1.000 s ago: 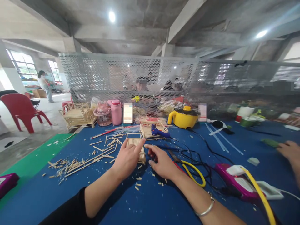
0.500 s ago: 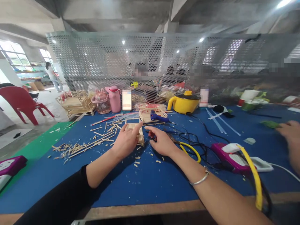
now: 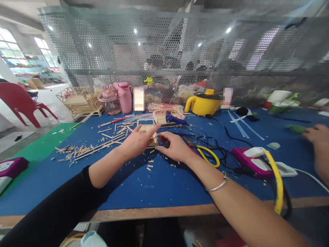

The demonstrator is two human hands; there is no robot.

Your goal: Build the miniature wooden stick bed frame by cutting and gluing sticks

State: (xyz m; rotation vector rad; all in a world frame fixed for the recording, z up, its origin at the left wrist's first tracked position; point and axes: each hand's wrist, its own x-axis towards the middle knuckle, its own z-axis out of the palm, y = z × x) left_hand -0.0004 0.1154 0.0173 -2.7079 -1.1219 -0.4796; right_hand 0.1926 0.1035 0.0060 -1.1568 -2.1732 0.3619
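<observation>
My left hand (image 3: 137, 141) lies on a small panel of glued wooden sticks (image 3: 148, 130) on the blue table (image 3: 159, 187), its index finger stretched out over the panel's right side. Close beside it, my right hand (image 3: 172, 147) has thumb and index finger pinched together at the panel's lower right corner, near a small red object that is mostly hidden. What the pinch holds is too small to tell. A silver bracelet (image 3: 217, 185) circles my right wrist.
Loose wooden sticks (image 3: 87, 149) lie scattered to the left. Yellow-handled cutters (image 3: 205, 155), black cables, a blue glue gun (image 3: 174, 119), a yellow pot (image 3: 204, 103), pink bottles and a stick model (image 3: 77, 103) stand behind. Another person's hand (image 3: 317, 137) rests at the right edge.
The camera has tilted down, so the table's front edge shows. My right thumb and index finger have closed into a pinch next to the stick panel; my left hand stays on it.
</observation>
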